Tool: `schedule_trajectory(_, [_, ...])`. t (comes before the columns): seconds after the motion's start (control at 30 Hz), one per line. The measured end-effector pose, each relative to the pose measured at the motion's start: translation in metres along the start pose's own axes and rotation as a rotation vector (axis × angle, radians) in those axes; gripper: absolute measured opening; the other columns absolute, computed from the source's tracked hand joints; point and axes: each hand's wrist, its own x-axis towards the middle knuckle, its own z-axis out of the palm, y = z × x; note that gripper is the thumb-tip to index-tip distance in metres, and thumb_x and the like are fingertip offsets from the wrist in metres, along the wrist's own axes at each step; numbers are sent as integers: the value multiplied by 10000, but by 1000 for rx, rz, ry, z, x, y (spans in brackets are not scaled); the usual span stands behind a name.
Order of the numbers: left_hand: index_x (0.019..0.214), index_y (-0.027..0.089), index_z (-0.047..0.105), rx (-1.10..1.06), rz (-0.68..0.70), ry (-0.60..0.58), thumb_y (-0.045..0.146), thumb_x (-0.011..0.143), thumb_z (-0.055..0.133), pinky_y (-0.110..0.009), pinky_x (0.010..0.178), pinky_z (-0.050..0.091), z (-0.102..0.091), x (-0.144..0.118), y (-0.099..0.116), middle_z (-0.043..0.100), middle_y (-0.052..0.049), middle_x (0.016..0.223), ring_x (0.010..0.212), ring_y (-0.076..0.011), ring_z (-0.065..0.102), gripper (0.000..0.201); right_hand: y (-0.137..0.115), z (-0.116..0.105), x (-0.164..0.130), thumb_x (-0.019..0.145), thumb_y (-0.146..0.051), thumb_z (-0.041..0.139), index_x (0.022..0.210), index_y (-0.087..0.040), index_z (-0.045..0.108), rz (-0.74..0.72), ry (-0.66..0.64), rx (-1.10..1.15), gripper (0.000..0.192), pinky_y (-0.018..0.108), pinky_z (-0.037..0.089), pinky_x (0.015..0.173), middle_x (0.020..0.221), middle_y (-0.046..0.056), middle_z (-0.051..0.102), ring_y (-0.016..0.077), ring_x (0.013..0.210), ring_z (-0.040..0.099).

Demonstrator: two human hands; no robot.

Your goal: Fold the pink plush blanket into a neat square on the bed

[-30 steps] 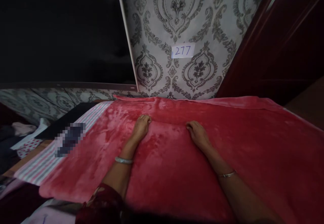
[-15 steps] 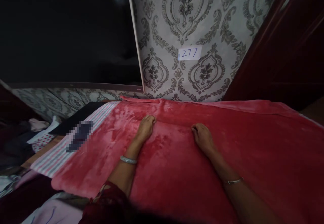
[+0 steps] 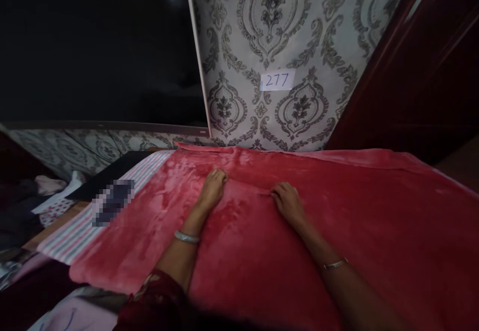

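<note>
One plush red blanket [image 3: 337,221] lies spread across the bed, its folded edge toward the wall. Two hands: the left hand [image 3: 211,191] and right hand [image 3: 286,202] pinch that fold.

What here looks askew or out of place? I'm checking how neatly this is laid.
Nothing spilled or torn. The red blanket has a raised crease running between the left hand and right hand, and a striped cloth shows past its left edge.
</note>
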Motion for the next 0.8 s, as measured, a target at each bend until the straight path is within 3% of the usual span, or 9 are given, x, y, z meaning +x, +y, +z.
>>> schedule_trajectory(0.2, [826, 189, 584, 58, -80, -119, 93, 911, 443, -341, 790, 448, 5, -3, 8, 631, -78, 838, 854, -218, 570, 191, 16, 11, -6, 916, -232, 427, 832, -218, 603, 133, 5, 57, 195, 362, 458, 741, 843, 85, 647, 238, 810, 587])
schedule_trajectory(0.3, [840, 182, 610, 85, -91, -163, 104, 915, 468, -336, 798, 453, 11, -7, 10, 648, -74, 838, 855, -216, 584, 179, 22, 14, -8, 907, -258, 416, 837, -219, 603, 123, -52, 97, 204, 366, 478, 749, 860, 88, 658, 239, 822, 607])
schedule_trajectory(0.5, [923, 189, 665, 81, -120, -206, 128, 920, 486, -347, 876, 476, 12, -14, 8, 694, -79, 940, 936, -216, 618, 190, 27, 14, -11, 917, -344, 423, 827, -225, 596, 91, -43, 125, 229, 399, 498, 729, 837, 93, 652, 262, 803, 620])
schedule_trajectory(0.6, [944, 186, 682, 93, -174, -203, 102, 895, 486, -361, 889, 486, -8, -17, -11, 709, -90, 982, 948, -219, 632, 219, 29, 15, -12, 913, -342, 426, 825, -232, 591, 74, -17, 147, 216, 410, 503, 738, 833, 92, 655, 266, 801, 623])
schedule_trajectory(0.7, [904, 163, 698, 105, -226, -223, 89, 859, 500, -391, 890, 499, -42, -24, -40, 721, -114, 956, 918, -234, 652, 217, 29, 16, -12, 910, -335, 427, 824, -235, 586, 60, 6, 159, 206, 411, 502, 734, 835, 94, 661, 268, 797, 620])
schedule_trajectory(0.8, [1008, 162, 709, 88, -215, -271, 105, 809, 582, -406, 954, 489, -70, -32, -63, 726, -121, 1069, 1016, -244, 655, 242, 26, 14, -11, 911, -330, 423, 821, -231, 586, 54, 4, 167, 211, 404, 498, 735, 836, 93, 660, 263, 803, 618])
